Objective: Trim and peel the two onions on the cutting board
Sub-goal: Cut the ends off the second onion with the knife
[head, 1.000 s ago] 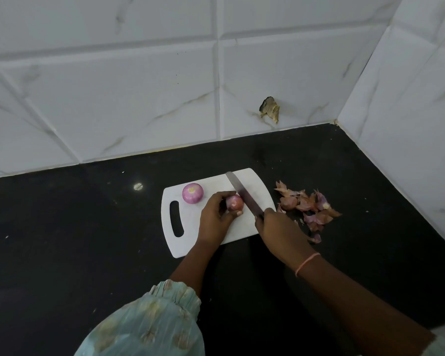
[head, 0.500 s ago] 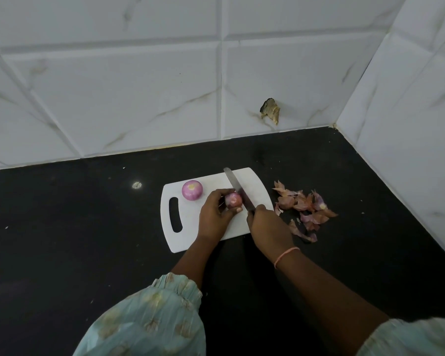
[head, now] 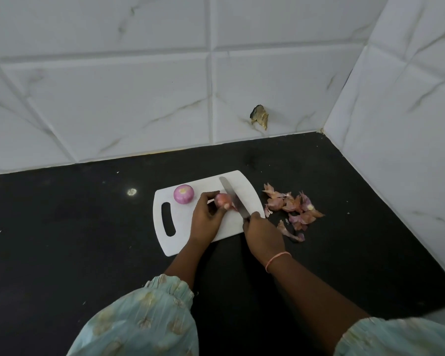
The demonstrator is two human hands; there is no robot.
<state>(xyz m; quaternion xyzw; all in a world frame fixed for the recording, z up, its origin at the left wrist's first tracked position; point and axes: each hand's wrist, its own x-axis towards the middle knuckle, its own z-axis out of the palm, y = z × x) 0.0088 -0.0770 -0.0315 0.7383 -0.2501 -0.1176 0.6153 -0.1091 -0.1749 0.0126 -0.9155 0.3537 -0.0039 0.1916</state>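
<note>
A white cutting board (head: 180, 227) with a handle slot lies on the black counter. A peeled purple onion (head: 183, 193) rests at the board's far left corner. My left hand (head: 206, 217) holds a second, pinkish onion (head: 222, 200) down on the board. My right hand (head: 263, 235) grips a knife (head: 233, 196), its blade lying against the right side of that onion and pointing away from me. The knife's handle is hidden inside my fist.
A pile of onion skins (head: 293, 209) lies on the black counter (head: 62, 240) right of the board. White tiled walls (head: 139, 98) close the back and right sides, meeting in a corner. A brownish scrap (head: 260, 120) sticks to the back wall.
My right hand and the knife have shifted left, bringing the blade against the onion held in my left hand. The view has tilted slightly.
</note>
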